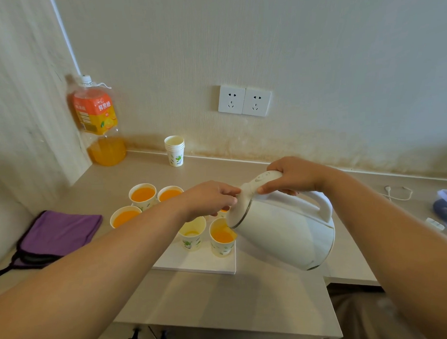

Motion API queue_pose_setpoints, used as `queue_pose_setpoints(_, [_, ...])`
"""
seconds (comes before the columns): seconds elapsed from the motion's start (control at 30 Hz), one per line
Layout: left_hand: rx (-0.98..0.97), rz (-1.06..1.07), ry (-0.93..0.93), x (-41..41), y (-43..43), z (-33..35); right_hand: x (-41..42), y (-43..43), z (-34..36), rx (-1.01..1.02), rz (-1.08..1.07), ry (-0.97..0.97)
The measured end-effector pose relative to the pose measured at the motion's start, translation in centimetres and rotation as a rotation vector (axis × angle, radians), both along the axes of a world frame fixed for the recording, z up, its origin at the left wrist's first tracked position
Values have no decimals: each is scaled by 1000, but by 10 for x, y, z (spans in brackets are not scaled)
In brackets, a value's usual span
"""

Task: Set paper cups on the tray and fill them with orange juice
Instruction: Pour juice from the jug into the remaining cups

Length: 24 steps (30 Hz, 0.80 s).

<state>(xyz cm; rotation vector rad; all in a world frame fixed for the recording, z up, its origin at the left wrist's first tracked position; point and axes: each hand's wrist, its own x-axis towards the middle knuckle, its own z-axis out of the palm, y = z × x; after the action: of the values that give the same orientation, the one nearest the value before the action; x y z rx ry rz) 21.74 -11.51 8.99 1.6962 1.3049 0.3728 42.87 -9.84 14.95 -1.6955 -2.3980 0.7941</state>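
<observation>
Head view, pouring was underway; right hand point(291, 178) was wrapped round the handle of the white kettle point(288, 233), fingers curled tight on it, kettle tipped hard to the left with its spout over a paper cup point(221, 241) at the near right of the white tray point(195, 264); orange juice ran into that cup, which looked roughly half full. Left hand point(210, 199) reached across with bent fingertips against the kettle's lid; honestly couldn't tell if it pinched the edge or just pressed on it.

Just left of the filling cup stood a nearly empty cup point(191, 235) with only a pale trace at the bottom; farther back and left were three full cups point(142, 196), and the left forearm hid whether they sat on the tray. One more rim peeked out behind the left hand, too covered to read.

Far back near the wall, a spare cup stack point(175, 150) stood; the juice bottle point(99, 120) was in the far left corner, about a quarter full; a purple cloth point(60, 233) lay on the left of the counter point(221, 296); twin wall sockets point(244, 100) above.
</observation>
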Motion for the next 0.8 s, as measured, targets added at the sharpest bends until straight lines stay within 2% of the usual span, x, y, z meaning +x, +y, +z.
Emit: queue_pose_setpoints(0.8, [10, -1, 9, 2, -10, 4, -4, -5, 2, 15, -6, -55])
